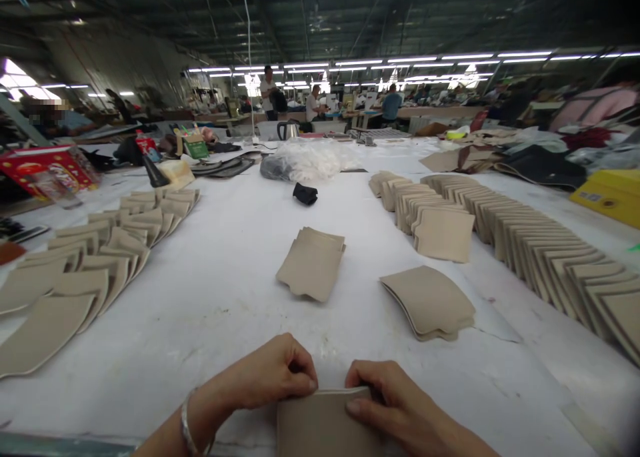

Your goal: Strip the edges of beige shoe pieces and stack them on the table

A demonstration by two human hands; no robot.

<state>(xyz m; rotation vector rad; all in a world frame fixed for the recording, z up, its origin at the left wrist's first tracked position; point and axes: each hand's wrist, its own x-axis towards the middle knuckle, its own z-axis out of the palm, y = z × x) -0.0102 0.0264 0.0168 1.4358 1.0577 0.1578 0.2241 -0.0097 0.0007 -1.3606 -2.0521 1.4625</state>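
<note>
A flat beige panel [320,427] with a pale upper edge lies at the bottom middle, close to me. My left hand [280,373], with a silver bangle on its wrist, is closed on the panel's top left corner, thumb and fingers pinched together. At the top right corner my right hand [385,400] grips the same panel, thumb on its face and fingers behind the edge. Ahead of my hands lies a small stack of beige panels [313,263]. Another small stack of similar panels [430,302] rests to its right.
Overlapping rows of beige panels run along the left [115,260] and right [530,243]. A black bundle [305,193] and clear plastic bags [313,160] lie farther back. A red box [47,170] stands left, a yellow box [610,197] right. Several people work in the background.
</note>
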